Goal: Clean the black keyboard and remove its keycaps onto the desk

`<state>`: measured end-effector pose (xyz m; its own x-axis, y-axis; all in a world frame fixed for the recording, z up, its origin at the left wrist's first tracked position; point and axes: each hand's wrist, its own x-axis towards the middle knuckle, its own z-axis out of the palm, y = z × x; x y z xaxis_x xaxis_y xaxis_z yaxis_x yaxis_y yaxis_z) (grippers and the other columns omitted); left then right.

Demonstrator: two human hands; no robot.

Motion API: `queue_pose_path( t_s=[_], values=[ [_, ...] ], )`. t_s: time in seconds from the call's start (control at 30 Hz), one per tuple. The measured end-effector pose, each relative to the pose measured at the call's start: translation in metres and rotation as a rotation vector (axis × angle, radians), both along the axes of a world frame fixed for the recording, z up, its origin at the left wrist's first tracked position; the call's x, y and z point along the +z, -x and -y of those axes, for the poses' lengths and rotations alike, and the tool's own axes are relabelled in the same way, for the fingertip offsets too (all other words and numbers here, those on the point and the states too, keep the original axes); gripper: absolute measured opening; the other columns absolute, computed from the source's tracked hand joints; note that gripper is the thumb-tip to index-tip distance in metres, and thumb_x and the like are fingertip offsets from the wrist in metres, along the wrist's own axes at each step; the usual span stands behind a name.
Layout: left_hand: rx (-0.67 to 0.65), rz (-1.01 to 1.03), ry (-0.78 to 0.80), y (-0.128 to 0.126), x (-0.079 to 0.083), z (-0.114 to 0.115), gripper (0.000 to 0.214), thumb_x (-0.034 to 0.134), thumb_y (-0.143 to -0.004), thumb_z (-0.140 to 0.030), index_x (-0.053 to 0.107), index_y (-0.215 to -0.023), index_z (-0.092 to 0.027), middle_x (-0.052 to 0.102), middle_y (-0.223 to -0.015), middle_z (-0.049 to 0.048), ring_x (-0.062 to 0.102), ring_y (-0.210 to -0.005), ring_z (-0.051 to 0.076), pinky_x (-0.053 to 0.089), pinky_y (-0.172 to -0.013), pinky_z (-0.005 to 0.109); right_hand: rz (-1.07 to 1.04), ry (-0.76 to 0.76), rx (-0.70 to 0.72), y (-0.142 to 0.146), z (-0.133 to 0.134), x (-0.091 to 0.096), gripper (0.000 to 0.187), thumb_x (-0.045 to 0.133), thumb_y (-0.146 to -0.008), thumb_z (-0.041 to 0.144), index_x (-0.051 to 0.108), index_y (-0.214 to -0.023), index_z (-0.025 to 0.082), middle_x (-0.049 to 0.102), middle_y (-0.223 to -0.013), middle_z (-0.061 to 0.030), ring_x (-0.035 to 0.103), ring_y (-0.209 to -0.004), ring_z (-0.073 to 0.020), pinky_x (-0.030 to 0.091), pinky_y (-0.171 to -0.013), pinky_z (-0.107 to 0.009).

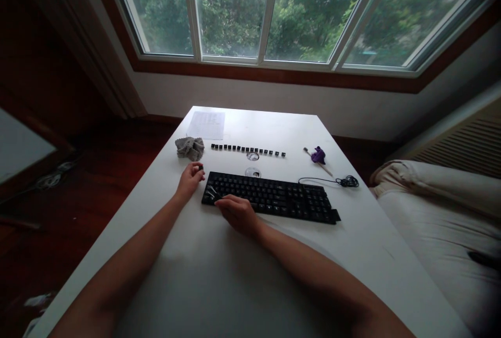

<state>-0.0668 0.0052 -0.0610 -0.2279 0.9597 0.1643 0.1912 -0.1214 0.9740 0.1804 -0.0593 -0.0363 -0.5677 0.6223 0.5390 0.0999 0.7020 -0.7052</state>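
A black keyboard [274, 197] lies across the white table in front of me. Just left of its upper corner, my left hand [189, 181] pinches a small black keycap [201, 168] between thumb and fingers. My right hand [239, 214] is closed on a keycap puller [213, 192], whose pale wire prongs lie over the keyboard's left end. Whether the prongs touch a key I cannot tell. Behind the keyboard runs a row of several loose black keycaps [250, 149], set side by side.
A grey cloth [190, 147] and a sheet of paper [206, 124] lie at the back left. Two round clear pieces [252, 172] sit behind the keyboard. To the right are a purple cloth [318, 154], a thin brush [327, 170] and a coiled cable [348, 181].
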Motion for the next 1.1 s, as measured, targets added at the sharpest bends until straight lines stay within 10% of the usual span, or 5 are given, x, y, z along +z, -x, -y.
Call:
queue_pose_path(
  t_s=[0.33, 0.57, 1.1],
  values=[
    [0.11, -0.733, 0.006, 0.008, 0.004, -0.081, 0.024, 0.061, -0.087, -0.024, 0.063, -0.111, -0.026, 0.072, -0.093, 0.0025, 0.066, -0.08, 0.018, 0.047, -0.076, 0.029, 0.109, -0.157, 0.113, 0.006, 0.002, -0.004, 0.024, 0.055, -0.098, 0.025, 0.069, -0.118, 0.023, 0.076, -0.1, -0.0075, 0.072, -0.086, -0.0177, 0.056, -0.078, -0.027],
    [0.13, -0.859, -0.026, 0.014, -0.004, -0.121, 0.024, 0.059, -0.089, -0.022, 0.068, -0.111, -0.026, 0.067, -0.103, 0.0044, 0.062, -0.087, 0.019, 0.046, -0.083, 0.03, 0.111, -0.183, 0.127, 0.007, 0.0, -0.009, 0.019, 0.057, -0.097, 0.026, 0.069, -0.111, 0.02, 0.076, -0.096, -0.006, 0.071, -0.08, -0.0149, 0.055, -0.075, -0.023],
    [0.223, -0.938, -0.04, 0.03, -0.018, -0.12, 0.023, 0.061, -0.082, -0.018, 0.073, -0.103, -0.022, 0.066, -0.103, 0.0087, 0.057, -0.096, 0.026, 0.043, -0.096, 0.039, 0.128, -0.146, 0.13, 0.006, -0.003, -0.008, 0.017, 0.057, -0.097, 0.026, 0.069, -0.109, 0.02, 0.075, -0.095, -0.0057, 0.071, -0.083, -0.0148, 0.055, -0.077, -0.023]
  ],
)
